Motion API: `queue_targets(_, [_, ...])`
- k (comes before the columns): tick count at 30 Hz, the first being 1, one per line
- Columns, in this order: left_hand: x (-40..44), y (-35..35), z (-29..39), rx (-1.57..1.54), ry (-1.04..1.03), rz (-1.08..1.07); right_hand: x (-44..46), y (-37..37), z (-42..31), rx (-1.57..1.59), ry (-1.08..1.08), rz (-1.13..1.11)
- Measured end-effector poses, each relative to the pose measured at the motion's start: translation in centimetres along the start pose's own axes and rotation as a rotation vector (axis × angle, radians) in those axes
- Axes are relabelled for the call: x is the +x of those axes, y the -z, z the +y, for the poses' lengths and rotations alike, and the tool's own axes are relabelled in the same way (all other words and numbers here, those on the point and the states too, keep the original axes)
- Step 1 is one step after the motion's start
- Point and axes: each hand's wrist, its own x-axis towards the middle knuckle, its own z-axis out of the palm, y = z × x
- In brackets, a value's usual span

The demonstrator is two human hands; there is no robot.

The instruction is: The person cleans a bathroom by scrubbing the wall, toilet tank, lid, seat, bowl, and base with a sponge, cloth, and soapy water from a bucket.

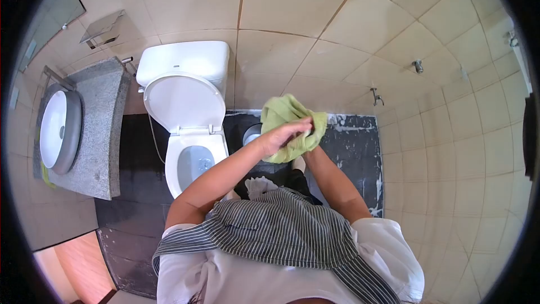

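Note:
A light green cloth (284, 110) is bunched up in the air between my hands, in front of my body. My left hand (288, 134) lies across the near side of the cloth, its fingers closed into the folds. My right wrist (316, 156) goes in under the cloth from the right, and that hand holds it from behind. The cloth covers the right fingers. Both forearms reach forward over a striped apron (281, 222).
A white toilet (183, 98) with its lid raised stands left of my hands. Farther left, a white basin (59, 129) sits on a grey stone counter (104, 135). A dark bin (251, 133) is near the wall. A tap (377, 97) projects from the tiled wall.

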Motion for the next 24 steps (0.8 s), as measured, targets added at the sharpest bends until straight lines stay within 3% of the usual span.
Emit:
queue_targets(1, [0.7,0.1,0.2,-0.03,0.062,-0.009,0.6,-0.1,-1.5,0.013,0.005,-0.081])
queue_targets(2, [3.4,5.5,-2.7,-0.164,-0.007,-0.026,1.2,0.0,-3.0,0.014,-0.002,-0.145])
queue_targets(4, [3.7,3.7,-0.4,-0.232,-0.026,-0.102,2.8,0.7,-6.0,-0.02,-0.04,-0.224])
queue_targets(5, [4.2,3.3,0.4,-0.294,-0.029,-0.193,3.6,1.1,-7.5,-0.049,-0.07,-0.239])
queue_targets(7, [6.5,4.6,-0.1,-0.315,-0.138,-0.117,5.2,1.6,-9.9,-0.245,-0.089,-0.107])
queue_targets(9, [8.8,5.8,-0.8,-0.266,-0.038,0.174,7.8,3.5,-12.0,-0.245,-0.29,-0.085])
queue_targets(10, [9.9,6.1,-1.9,-0.142,-0.071,0.396,8.0,3.9,-12.3,-0.463,-0.279,0.042])
queue_targets(11, [10.7,6.3,-3.3,-0.164,-0.086,0.42,8.0,4.4,-12.4,-0.677,-0.254,0.165])
queue_targets(12, [11.3,6.5,-4.9,-0.033,-0.162,0.6,7.8,4.3,-12.5,-0.894,-0.263,0.017])
queue_targets(13, [11.9,7.1,-6.3,0.099,-0.231,0.776,8.6,6.2,-12.1,-0.897,-0.291,0.018])
queue_targets(14, [12.1,9.5,-8.1,-0.098,-0.183,0.523,9.9,9.0,-11.3,-1.469,-0.121,-0.274])
queue_targets(15, [12.0,10.4,-9.5,-0.127,-0.202,0.541,10.9,11.1,-11.0,-2.007,0.088,-0.623])
queue_targets(16, [11.8,11.0,-11.1,-0.094,-0.163,0.61,11.5,11.3,-11.0,-2.007,0.05,-0.657])
queue_targets(19, [10.6,11.5,-16.2,-0.107,-0.12,0.781,11.2,8.9,-11.0,-2.524,-0.364,-1.05])
queue_targets(21, [9.0,11.5,-18.5,-0.117,-0.112,0.87,11.3,9.2,-11.7,-2.667,-0.285,-1.238])
queue_targets(24, [6.6,11.8,-22.7,-0.165,-0.261,0.982,12.8,9.3,-14.6,-2.705,0.111,-1.243])
